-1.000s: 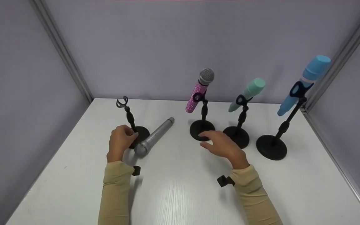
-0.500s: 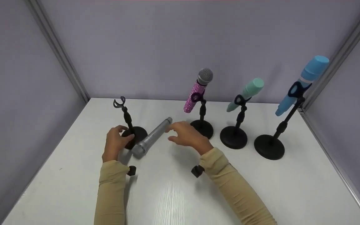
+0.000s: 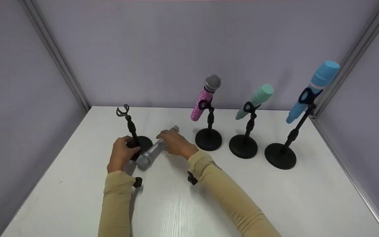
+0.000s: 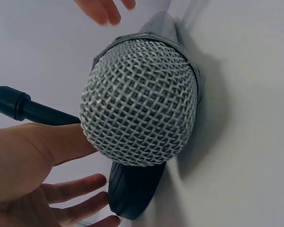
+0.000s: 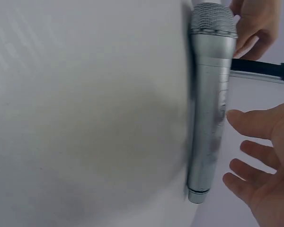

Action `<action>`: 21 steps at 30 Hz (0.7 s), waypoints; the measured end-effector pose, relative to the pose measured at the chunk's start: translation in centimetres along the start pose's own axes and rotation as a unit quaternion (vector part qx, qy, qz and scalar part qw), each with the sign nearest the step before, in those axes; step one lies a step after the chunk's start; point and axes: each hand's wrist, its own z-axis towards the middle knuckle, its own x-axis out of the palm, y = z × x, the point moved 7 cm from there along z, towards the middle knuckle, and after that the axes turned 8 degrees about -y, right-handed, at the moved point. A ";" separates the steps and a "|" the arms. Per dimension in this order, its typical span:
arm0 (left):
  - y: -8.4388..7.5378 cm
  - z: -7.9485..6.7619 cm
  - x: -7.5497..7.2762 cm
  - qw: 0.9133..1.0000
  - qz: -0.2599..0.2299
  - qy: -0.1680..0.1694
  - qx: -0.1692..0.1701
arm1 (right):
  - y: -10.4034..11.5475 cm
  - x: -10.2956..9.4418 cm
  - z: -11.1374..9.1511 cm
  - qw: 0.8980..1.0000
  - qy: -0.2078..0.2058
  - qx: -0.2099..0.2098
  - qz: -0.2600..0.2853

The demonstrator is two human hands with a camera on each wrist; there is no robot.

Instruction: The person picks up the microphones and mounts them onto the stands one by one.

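A silver microphone [image 3: 152, 154] lies slantwise on the white table, its mesh head towards me. Beside it stands a black microphone stand [image 3: 132, 127] with a vacant clip on top. My left hand [image 3: 121, 153] holds the stand's round base, thumb on one side and fingers at the rim; in the left wrist view the mesh head [image 4: 139, 104] partly hides the thumb and base. My right hand [image 3: 176, 144] is over the microphone's handle. In the right wrist view its fingers are spread beside the handle [image 5: 208, 118], the thumb tip close to it; contact is unclear.
To the right stand three more black stands, holding a glittery pink microphone [image 3: 204, 100], a mint green one [image 3: 258, 98] and a blue one [image 3: 321, 80]. Grey panels [image 3: 176, 49] enclose the table [image 3: 169, 204] at the back and sides.
My right hand has moved left from near the pink microphone's stand to above the silver microphone. The left hand stays at the stand's base. The view has shifted slightly.
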 end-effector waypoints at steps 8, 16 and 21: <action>0.4 0.0 -0.4 1.000 0.001 -0.003 0.004 | 0.2 1.9 0.1 0.998 0.041 -0.012 -0.055; 0.3 -0.1 -0.7 1.000 -0.001 -0.006 -0.001 | 0.8 2.2 0.2 0.987 0.026 -0.028 -0.158; 0.5 -0.1 -0.9 1.000 0.004 0.000 -0.008 | 1.2 2.8 0.5 0.983 0.020 -0.036 -0.179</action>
